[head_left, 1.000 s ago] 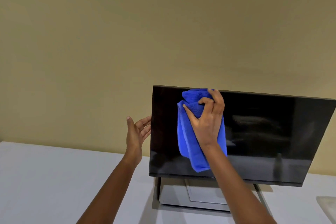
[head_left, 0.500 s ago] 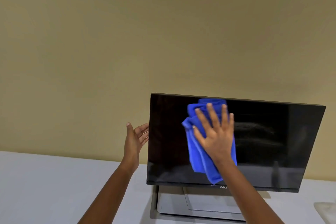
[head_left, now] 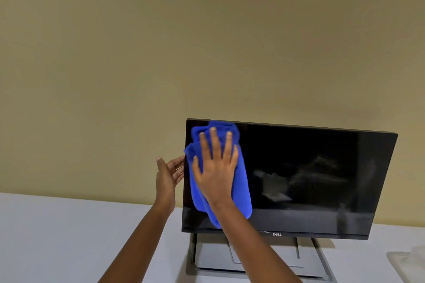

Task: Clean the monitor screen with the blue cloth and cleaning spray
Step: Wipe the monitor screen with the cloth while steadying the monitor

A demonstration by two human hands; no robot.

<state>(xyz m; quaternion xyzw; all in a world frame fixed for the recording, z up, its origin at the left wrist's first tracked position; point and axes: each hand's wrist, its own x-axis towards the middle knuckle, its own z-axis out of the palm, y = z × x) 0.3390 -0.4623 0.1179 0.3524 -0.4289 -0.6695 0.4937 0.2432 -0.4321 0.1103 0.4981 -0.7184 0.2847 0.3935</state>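
A black monitor (head_left: 310,179) with a dark screen stands on a grey stand (head_left: 248,257) on the white table. My right hand (head_left: 215,167) lies flat, fingers spread and straight, pressing the blue cloth (head_left: 241,190) against the screen's upper left corner. The cloth hangs down to near the bottom bezel. My left hand (head_left: 166,177) is at the monitor's left edge, fingers relaxed, its fingertips reaching behind the edge. No spray bottle is in view.
The white table (head_left: 69,236) runs along a beige wall (head_left: 207,41). A pale, blurred object (head_left: 409,264) lies at the table's right edge near the monitor stand.
My right hand went from gripping the bunched cloth to a flat palm, then slid it left from the screen's upper middle to the upper left corner. My left hand stayed at the edge.
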